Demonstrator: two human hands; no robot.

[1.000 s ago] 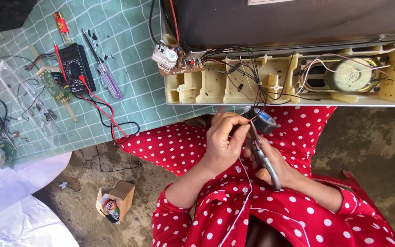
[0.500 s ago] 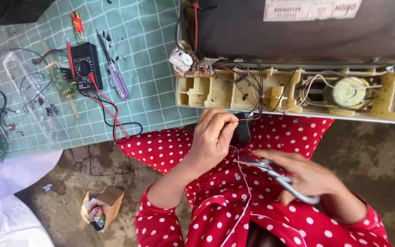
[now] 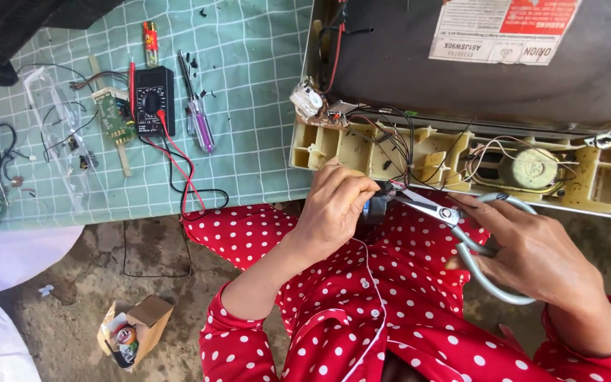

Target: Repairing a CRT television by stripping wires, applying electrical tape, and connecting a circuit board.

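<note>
At open edge of yellowed appliance chassis (image 3: 362, 152): left hand (image 3: 337, 205) pinches dark wire bundle (image 3: 390, 185), fingers curled tight, forearm angled up from lap. Right hand (image 3: 532, 247) grips scissors (image 3: 454, 219) through loops, wrist low, blades narrowly parted at wires. Step judged: trimming wire. Next move calls for steady tension, blades square on single strand, neighbours spared.
</note>
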